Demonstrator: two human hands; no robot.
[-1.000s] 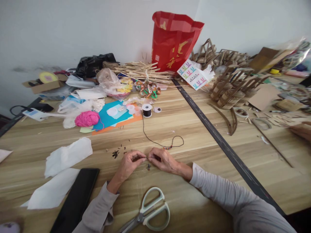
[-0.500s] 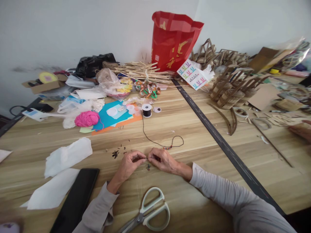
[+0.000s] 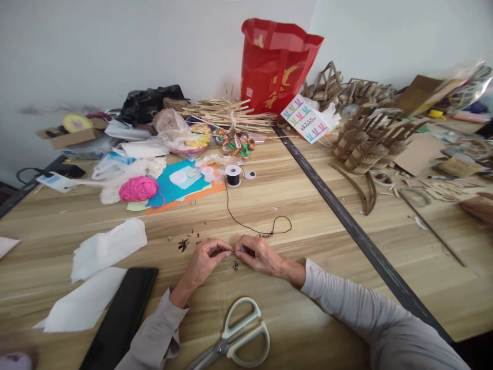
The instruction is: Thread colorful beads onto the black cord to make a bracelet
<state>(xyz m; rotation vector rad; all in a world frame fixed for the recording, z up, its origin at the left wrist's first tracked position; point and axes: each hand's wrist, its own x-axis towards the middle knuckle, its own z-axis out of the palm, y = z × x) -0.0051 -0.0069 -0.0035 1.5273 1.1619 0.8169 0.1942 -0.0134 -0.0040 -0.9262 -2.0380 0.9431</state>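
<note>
My left hand [image 3: 204, 261] and my right hand [image 3: 257, 254] meet fingertip to fingertip above the table, both pinching. A thin black cord [image 3: 241, 222] runs from its white spool [image 3: 233, 176] through a loop, with several coloured beads [image 3: 264, 235] strung on it, toward my right fingers. What my left fingertips pinch is too small to make out. Just below the hands lies a small cluster of dark rings or beads [image 3: 234, 265]. Several short black pieces [image 3: 183, 244] are scattered left of my left hand. White-handled scissors [image 3: 246, 334] rest nearer to me.
At left lie white paper pieces [image 3: 110, 246] and a black phone-like slab [image 3: 119, 318]. Behind are pink yarn [image 3: 137, 189], blue sheets [image 3: 175, 192] and a red bag [image 3: 277, 67]. Small woven baskets [image 3: 364, 151] stand right, beyond a dark strip [image 3: 339, 213]. Another person's hand [image 3: 477, 209] shows at the right edge.
Almost nothing differs. Both hands keep their pinch in the same place, and the cord, beads and scissors lie as before.
</note>
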